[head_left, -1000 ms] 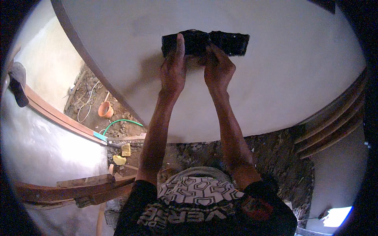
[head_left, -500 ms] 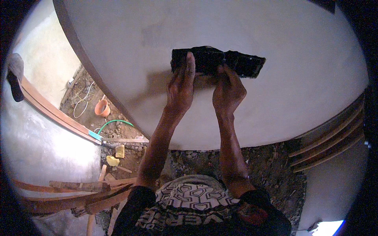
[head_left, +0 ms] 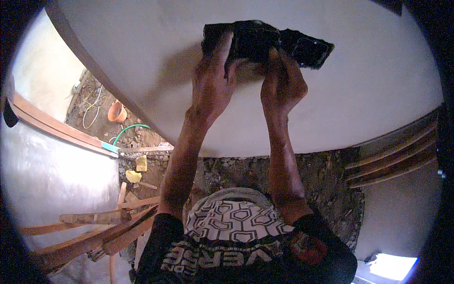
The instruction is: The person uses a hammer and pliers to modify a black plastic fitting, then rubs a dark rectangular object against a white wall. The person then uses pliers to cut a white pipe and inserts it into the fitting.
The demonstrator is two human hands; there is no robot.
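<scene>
Both my hands are raised to a pale, smooth wall (head_left: pixel 359 94). Between them is a long, black, folded piece (head_left: pixel 255 40) with uneven edges that looks like cloth; its exact kind is too dark to tell. My left hand (head_left: pixel 213 87) grips its left part, one digit stretched up over the front and the rest hidden or in shadow. Near the middle of the piece, my right hand (head_left: pixel 285 85) pinches its lower edge with bent fingers. The piece's right end sticks out past that hand. A shadow falls on the wall below and left of it.
Wooden planks (head_left: pixel 109 236) lie stacked at lower left, near yellow chunks (head_left: pixel 134 177). Past the wall's left edge are an orange bucket (head_left: pixel 117 112), a green hose (head_left: pixel 128 128) and cables on rubble. Long curved boards (head_left: pixel 397 158) lean at right. Dug earth (head_left: pixel 326 177) lies below.
My hands and the black piece have risen in the view, and the piece looks larger. The hands are slightly farther apart. The surroundings have shifted up too, as my head has moved.
</scene>
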